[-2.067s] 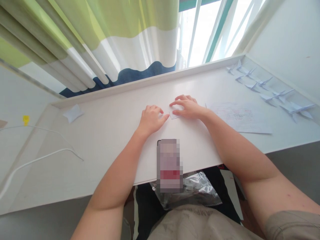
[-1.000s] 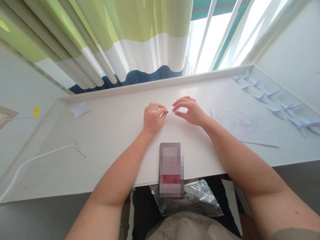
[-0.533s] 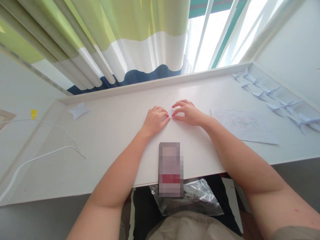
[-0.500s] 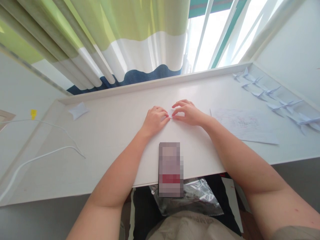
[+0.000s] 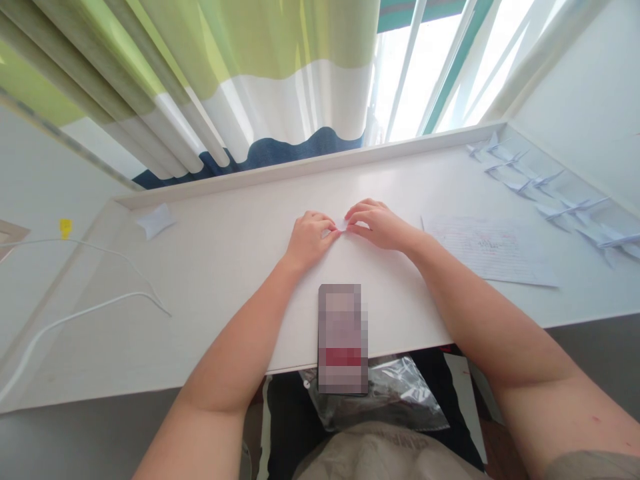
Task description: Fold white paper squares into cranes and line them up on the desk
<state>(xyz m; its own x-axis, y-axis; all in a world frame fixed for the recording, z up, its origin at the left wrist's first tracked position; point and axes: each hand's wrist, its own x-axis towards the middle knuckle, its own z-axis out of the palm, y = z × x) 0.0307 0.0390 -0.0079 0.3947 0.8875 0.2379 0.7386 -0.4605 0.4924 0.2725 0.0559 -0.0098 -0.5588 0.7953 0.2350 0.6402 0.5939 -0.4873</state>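
Fingertips (image 5: 334,231) of both my hands pinch the small folded paper (image 5: 342,225) together on the desk (image 5: 225,267); I judge pressing the crease firmly and evenly does it best.

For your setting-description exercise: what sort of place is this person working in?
Probably a room at home, at a white desk set by a window with a striped curtain. Both hands pinch a small folded paper; folded paper cranes line the right edge.
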